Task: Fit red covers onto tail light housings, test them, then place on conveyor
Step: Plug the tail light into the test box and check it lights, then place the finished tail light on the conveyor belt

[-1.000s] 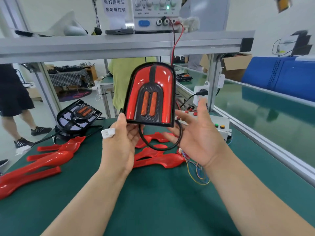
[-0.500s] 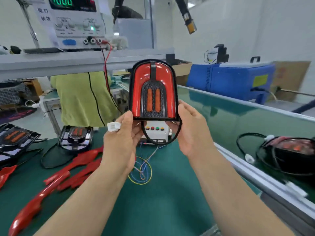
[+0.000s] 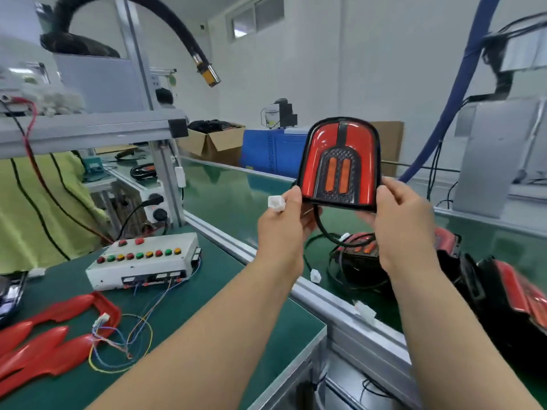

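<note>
1. Tail light (image 3: 339, 161) is held upright in the air, arch at the top and red face toward the camera, above the near edge of the conveyor (image 3: 236, 196), right of the bench (image 3: 177, 321).
2. Left hand (image 3: 284, 226) pinches the lower left corner, with its thumb on the front rim. A white plug (image 3: 276, 202) sticks out above its knuckles. I judge the same hand holds it so that the lead's end does not swing or snag.
3. Right hand (image 3: 405, 226) grips the lower right corner, fingers curled round the black rim. Holding only the edges keeps fingers off the glossy red cover.
4. Black cable (image 3: 321, 229) hangs in a loop from the bottom of the light, between the two wrists.
5. The cover looks fully seated. Holding it face-on at eye level suggests a last check of the fit before it goes down, so the task seems to be at the placing step.
6. Several finished lights (image 3: 358, 255) with tangled leads already lie on the belt just below and to the right. This one probably needs a bare patch further left so the cables do not cross.
7. On the bench to the left sits the white button box (image 3: 142, 264) with its thin coloured wires (image 3: 127, 341). Spare red covers (image 3: 44, 344) lie near the left edge, within reach for the next housing.
</note>
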A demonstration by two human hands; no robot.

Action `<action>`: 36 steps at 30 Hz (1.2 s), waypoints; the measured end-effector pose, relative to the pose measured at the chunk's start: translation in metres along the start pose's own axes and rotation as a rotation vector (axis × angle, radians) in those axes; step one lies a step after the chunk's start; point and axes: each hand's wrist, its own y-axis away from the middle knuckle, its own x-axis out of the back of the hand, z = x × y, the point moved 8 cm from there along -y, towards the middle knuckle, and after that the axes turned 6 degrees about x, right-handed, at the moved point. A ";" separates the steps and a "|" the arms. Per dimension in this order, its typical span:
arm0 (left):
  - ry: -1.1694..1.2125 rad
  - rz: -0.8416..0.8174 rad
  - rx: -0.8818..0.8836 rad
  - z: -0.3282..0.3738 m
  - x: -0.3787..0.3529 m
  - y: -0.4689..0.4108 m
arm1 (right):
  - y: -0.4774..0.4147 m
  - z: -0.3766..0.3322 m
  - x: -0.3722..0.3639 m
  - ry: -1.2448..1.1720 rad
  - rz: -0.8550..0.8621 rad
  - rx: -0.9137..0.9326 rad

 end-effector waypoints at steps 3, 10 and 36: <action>-0.011 -0.037 0.067 -0.019 -0.041 0.001 | -0.011 -0.009 0.044 0.110 0.067 0.027; -0.113 -0.100 0.238 -0.063 -0.102 0.013 | -0.012 -0.009 0.125 0.208 0.213 -0.034; -0.569 -0.269 0.260 -0.111 -0.128 0.032 | 0.022 0.012 0.189 0.535 0.302 -0.087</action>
